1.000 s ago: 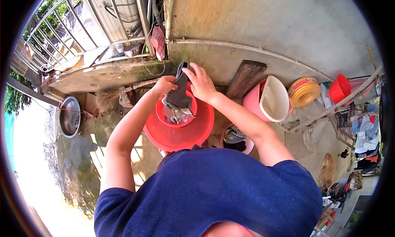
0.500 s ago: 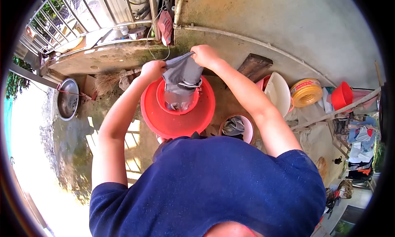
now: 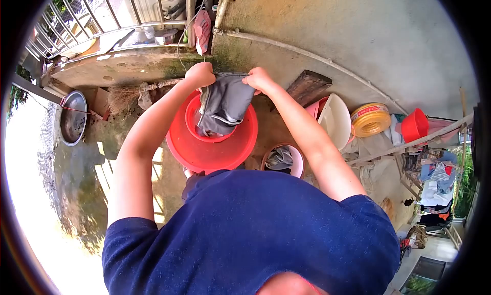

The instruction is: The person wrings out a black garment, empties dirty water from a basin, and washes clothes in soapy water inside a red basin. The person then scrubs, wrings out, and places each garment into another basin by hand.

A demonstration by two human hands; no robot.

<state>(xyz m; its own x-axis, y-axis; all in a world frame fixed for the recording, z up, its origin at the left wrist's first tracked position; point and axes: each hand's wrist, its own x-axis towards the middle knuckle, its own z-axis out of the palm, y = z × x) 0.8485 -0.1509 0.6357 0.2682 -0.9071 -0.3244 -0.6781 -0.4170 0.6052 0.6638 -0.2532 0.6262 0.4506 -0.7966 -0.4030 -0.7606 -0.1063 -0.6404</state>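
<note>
Currently, the grey cloth point(image 3: 227, 101) is gripped at its upper edge by the left hand point(image 3: 201, 74) and the right hand point(image 3: 259, 80), above the small red basin point(image 3: 191, 118). By this cloth, the basin's inside is mostly hidden; whether its bottom is touched cannot be told.

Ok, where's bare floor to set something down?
The floor between the left arm and metal basin looks the widest bare patch. It's crowded over the large red basin, where the left hand and right hand hold gray cloth, and rightward along the wall: plank, white container, yellow coil, red pail.
</note>
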